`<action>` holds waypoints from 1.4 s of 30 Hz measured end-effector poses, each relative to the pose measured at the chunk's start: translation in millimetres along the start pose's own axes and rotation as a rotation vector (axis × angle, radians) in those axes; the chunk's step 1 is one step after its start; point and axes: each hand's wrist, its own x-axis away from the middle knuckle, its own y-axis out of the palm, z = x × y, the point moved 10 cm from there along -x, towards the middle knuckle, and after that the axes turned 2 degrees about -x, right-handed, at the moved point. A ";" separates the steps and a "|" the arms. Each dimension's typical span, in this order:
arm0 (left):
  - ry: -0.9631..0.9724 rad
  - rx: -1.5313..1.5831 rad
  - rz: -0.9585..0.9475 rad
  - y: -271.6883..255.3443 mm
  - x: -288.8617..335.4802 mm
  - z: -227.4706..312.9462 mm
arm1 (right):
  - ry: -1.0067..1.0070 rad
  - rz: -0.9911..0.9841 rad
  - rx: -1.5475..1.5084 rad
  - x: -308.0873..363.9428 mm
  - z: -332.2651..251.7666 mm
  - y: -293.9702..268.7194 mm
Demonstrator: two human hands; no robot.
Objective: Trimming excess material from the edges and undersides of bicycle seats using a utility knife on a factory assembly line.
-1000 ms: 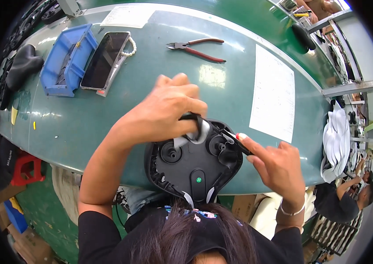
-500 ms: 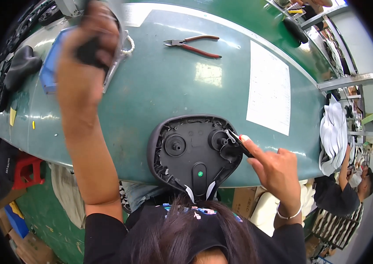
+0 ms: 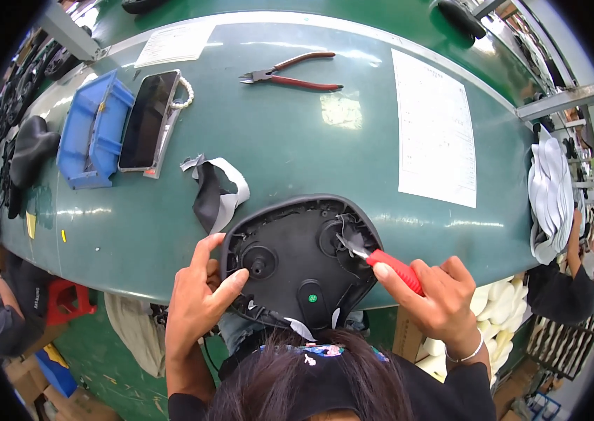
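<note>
One black saddle shell [image 3: 297,259], left hand [image 3: 199,298] gripping rim, right hand [image 3: 441,298] holding one red-handled tool [image 3: 381,259]

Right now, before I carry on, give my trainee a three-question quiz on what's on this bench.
1. True or false: the right hand holds a red-handled tool with its tip at the rim of the black moulded shell.
2. What lies on the green table just beyond the shell's left side?
A. a strip of black and white material
B. a hammer
C. a glass jar
3. Fill in: the left hand grips the shell's ____ edge.

Key: 1 true; 2 A; 3 left.
</note>
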 end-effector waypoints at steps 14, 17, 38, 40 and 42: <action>0.683 -0.662 -0.054 88.3 -43.8 152.8 | 0.466 0.137 -0.639 -3.4 64.1 5.0; 0.570 -0.510 -0.104 91.7 -56.6 140.2 | 0.461 0.082 -0.655 -1.0 63.6 4.9; 0.074 0.591 -0.437 69.2 -74.5 100.0 | 0.341 -0.382 -0.133 -2.2 10.4 -1.9; 0.205 0.839 -0.345 48.3 -78.2 94.1 | 0.371 -0.362 -0.158 7.7 2.4 1.0; 0.322 0.944 -0.337 34.0 -84.0 94.6 | 0.465 -0.295 -0.235 15.0 3.2 -1.2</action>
